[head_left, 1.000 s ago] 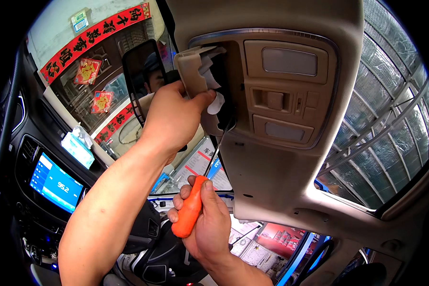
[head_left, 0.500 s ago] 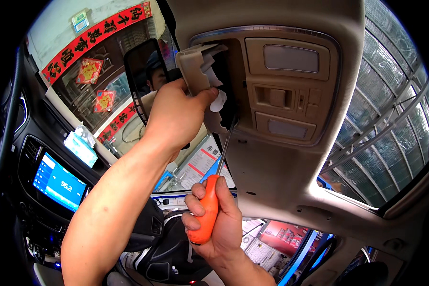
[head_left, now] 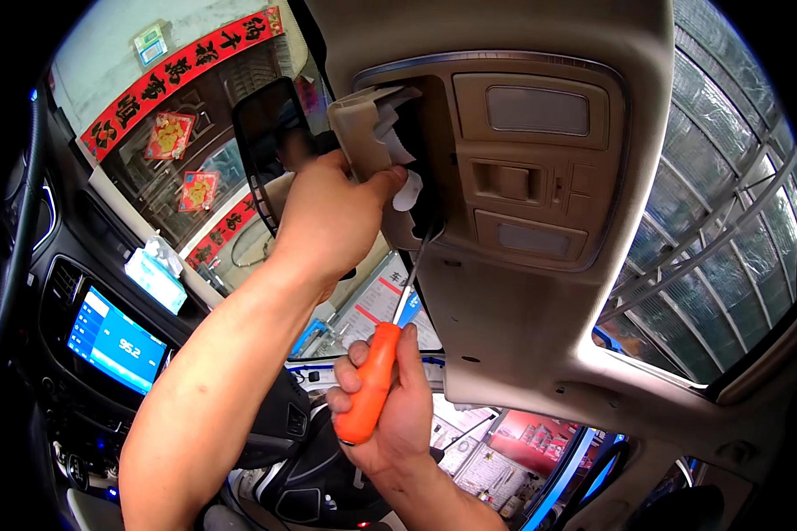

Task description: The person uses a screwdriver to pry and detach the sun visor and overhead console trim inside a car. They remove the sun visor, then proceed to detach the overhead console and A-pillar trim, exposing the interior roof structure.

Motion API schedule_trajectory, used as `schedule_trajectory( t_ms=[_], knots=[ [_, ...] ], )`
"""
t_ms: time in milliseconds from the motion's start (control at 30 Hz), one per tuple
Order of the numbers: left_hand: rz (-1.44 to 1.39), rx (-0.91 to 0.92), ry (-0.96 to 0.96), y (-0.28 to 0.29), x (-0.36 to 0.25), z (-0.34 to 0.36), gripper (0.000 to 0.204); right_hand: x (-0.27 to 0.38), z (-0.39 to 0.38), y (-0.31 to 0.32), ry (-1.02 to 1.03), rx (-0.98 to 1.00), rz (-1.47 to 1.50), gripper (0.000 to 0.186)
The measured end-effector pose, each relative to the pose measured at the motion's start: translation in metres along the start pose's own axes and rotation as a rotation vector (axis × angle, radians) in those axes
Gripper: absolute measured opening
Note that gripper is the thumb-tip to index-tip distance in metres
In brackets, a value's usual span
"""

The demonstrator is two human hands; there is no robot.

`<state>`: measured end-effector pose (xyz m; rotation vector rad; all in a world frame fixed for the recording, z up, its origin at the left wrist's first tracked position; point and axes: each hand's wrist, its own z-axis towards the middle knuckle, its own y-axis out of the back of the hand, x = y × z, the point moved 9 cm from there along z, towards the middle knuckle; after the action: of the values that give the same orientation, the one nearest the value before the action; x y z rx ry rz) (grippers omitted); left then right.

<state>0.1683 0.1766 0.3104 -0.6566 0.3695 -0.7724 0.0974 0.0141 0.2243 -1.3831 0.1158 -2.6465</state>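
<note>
Overhead, a beige cover piece (head_left: 354,133) stands tilted away from the front end of the car's roof console (head_left: 527,149), with a dark gap behind it. My left hand (head_left: 332,212) grips this cover, thumb over its edge. A torn-looking white piece (head_left: 406,191), paper or film, pokes out beside that thumb. Below, my right hand (head_left: 406,407) is wrapped around the orange handle of a screwdriver (head_left: 369,380). Its metal shaft slants up to the cover's lower corner, and its tip is hidden in the gap.
Behind my left hand is the rear-view mirror (head_left: 270,133). Two lamps (head_left: 537,109) and a slide switch (head_left: 505,181) sit in the console, with a sunroof opening (head_left: 708,239) at right. A lit dashboard screen (head_left: 119,341) and tissue pack (head_left: 158,274) are at left.
The screwdriver's handle and my right hand have shifted a little left, leaning the shaft more. My left hand stays on the cover, which looks nearly unmoved.
</note>
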Motion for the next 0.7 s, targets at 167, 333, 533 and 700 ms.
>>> schedule_trajectory(
  t_ms=[167,333,533,700],
  knots=[
    [0.04,-0.028,0.003,0.005,0.0,0.0,0.033,-0.001,0.004,-0.001,-0.07,0.057,-0.006,0.042],
    [0.074,-0.014,0.048,0.004,-0.006,-0.005,0.032,-0.001,0.003,-0.008,-0.072,0.108,0.075,0.039],
    [0.018,0.007,0.032,0.002,-0.003,-0.002,0.032,0.0,0.0,-0.01,-0.041,0.092,-0.072,0.04],
    [0.039,0.0,0.041,0.004,-0.006,-0.004,0.032,0.003,-0.002,-0.022,-0.083,0.166,0.004,0.042]
  ],
)
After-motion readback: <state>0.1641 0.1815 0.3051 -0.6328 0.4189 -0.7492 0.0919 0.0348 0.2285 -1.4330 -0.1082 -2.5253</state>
